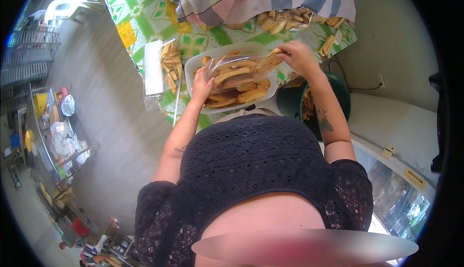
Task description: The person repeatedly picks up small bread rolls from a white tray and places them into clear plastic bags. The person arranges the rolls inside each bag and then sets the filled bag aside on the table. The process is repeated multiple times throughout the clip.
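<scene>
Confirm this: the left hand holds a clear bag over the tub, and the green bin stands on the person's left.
Not quite: the head view shows the green bin on the person's right. The left hand does hold a clear bag over the tub.

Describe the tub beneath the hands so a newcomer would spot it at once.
Find the green-and-white patterned table. At its near edge sits a rounded rectangular tub of brown slices. Unlike the dark green bin to its right, it is pale and translucent.
</scene>
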Demonstrator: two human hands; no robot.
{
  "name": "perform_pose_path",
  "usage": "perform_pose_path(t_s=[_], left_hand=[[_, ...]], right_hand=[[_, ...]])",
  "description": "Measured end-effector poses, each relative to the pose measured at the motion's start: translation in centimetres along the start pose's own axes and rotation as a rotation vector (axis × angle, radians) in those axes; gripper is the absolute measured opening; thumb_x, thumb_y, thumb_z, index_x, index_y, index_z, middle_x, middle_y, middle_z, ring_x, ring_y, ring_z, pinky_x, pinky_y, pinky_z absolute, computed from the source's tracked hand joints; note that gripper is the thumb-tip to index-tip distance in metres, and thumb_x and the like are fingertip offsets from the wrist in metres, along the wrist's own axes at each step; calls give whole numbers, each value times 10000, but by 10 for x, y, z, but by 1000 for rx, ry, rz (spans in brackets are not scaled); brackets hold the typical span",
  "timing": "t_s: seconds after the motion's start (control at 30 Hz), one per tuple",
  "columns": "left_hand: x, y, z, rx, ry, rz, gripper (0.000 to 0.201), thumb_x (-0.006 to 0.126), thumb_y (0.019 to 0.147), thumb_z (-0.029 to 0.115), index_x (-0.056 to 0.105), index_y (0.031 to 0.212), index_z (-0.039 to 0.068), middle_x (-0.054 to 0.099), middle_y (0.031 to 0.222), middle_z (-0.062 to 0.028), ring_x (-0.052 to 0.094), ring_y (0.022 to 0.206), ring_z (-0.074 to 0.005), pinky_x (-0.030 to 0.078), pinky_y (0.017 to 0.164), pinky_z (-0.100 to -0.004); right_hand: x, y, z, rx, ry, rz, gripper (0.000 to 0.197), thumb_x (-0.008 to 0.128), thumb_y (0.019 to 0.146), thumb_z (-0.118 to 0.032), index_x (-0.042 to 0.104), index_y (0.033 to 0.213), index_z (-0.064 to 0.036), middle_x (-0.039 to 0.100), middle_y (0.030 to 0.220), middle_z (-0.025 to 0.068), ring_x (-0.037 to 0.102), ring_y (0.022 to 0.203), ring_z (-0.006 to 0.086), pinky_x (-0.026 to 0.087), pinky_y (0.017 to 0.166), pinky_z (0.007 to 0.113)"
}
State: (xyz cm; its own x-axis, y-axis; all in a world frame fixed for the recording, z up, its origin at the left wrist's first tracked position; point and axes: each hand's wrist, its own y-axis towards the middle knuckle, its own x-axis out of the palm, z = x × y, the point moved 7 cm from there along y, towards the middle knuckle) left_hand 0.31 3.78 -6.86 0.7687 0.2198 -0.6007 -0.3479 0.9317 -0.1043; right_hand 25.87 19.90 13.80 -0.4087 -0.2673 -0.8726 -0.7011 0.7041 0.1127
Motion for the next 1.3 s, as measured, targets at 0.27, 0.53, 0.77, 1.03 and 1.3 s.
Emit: perform_pose_path(t_s=[0.27,0.53,0.77,1.03,1.3], left_hand=[[-56,-26,40,141,65,157,559,696,690,191,439,1172,74,405,1257,-161,377,1170,-354,293,1007,-437],[-77,-117,-183,-622,344,260,274,584,738,92,530,1005,64,499,1085,-136,473,1041,-310,383,916,-450],[-34,-143,-238,-794,528,185,226,474,845,168,529,1037,63,447,1192,-104,469,1078,-299,431,869,-476],[-38,-150,-233,-733,493,166,218,418,870,185,533,992,44,569,1030,-128,588,897,-326,460,765,-484],[-102,-207,-169,-419,112,221,136,513,815,114,481,944,88,621,803,-178,614,767,-377,450,638,-471]], right_hand=[[-39,24,-163,-478,-95,228,197,684,694,-145,654,887,-116,606,878,52,574,825,217,483,730,332],[116,55,-232,-543,433,-46,254,697,694,-99,633,938,-70,612,923,91,578,861,279,470,763,359],[205,50,-266,-526,547,-206,285,712,669,-33,613,936,-41,597,945,99,574,895,284,475,774,360],[243,45,-269,-471,542,-332,276,695,688,-28,610,951,-46,595,959,96,556,914,289,459,792,365],[197,43,-243,-515,517,-192,274,692,709,-34,612,970,-55,593,954,87,549,899,259,447,792,350]])
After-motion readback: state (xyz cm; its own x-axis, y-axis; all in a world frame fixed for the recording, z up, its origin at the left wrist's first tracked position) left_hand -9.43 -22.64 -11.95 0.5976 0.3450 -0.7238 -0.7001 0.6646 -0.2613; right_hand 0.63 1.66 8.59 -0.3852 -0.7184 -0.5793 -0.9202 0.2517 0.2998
